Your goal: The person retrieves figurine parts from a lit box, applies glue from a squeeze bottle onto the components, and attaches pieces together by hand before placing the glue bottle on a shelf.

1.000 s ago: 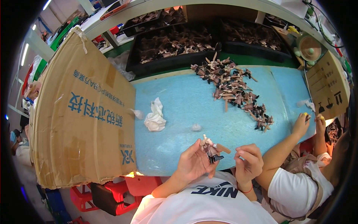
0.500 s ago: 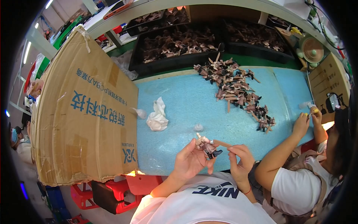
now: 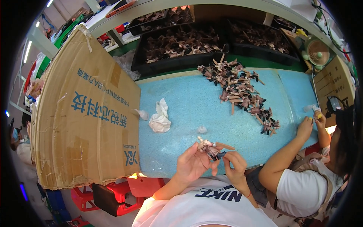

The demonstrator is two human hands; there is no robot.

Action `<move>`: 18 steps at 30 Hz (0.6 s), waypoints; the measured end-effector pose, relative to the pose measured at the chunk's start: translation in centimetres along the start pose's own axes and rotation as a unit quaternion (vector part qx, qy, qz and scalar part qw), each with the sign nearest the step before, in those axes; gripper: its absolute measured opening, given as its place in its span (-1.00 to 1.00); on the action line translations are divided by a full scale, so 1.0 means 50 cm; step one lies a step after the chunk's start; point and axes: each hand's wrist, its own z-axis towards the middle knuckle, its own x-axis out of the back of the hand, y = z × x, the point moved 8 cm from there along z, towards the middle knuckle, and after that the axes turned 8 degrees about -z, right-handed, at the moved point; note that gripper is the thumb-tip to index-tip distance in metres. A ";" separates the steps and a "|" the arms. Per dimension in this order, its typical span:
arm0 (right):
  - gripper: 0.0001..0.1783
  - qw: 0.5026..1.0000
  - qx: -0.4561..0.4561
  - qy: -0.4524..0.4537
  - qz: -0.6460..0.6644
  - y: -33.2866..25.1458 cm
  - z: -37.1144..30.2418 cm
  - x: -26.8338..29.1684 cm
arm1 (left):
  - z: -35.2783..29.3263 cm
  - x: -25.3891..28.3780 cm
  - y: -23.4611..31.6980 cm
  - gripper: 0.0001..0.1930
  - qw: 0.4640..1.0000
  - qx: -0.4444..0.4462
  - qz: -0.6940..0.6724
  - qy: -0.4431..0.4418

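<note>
In my left hand (image 3: 190,163) is a small figurine (image 3: 210,148), gripped between thumb and fingers just above the near part of the blue mat. It has a pale head, a brownish body and dark boots, and a flat tan sword-like piece (image 3: 225,145) sticks out to its right. My right hand (image 3: 236,166) is curled at the boots, its thumb and fingertips closed against them; the exact contact is partly hidden. Just beyond the figurine, a small clear plastic piece (image 3: 201,129) lies on the mat. Many similar figurines (image 3: 242,90) lie in a heap farther back.
A big cardboard box (image 3: 87,113) borders the mat (image 3: 181,94) on the left. Crumpled white tissue (image 3: 160,118) and a small translucent bulb-shaped piece (image 3: 143,114) lie beside it. Black trays (image 3: 177,62) of figurines stand behind. At right, a co-worker's hands (image 3: 312,123) work near a fan (image 3: 317,52).
My right hand has let go of the sword-like piece and moved left and down to the figurine's boots. My left hand keeps holding the figurine in nearly the same place.
</note>
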 end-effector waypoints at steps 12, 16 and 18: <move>-0.74 0.998 -0.008 -0.064 -0.007 0.019 -0.028 -0.050 | -0.004 -0.005 0.004 -0.62 0.999 0.004 -0.031 -0.004; -0.75 0.997 -0.005 -0.074 -0.011 0.031 -0.045 -0.071 | -0.007 -0.002 0.002 -0.57 0.999 0.002 -0.020 -0.029; -0.75 0.997 -0.006 -0.080 -0.009 0.032 -0.048 -0.076 | -0.008 -0.002 0.006 -0.52 0.999 -0.006 -0.026 -0.030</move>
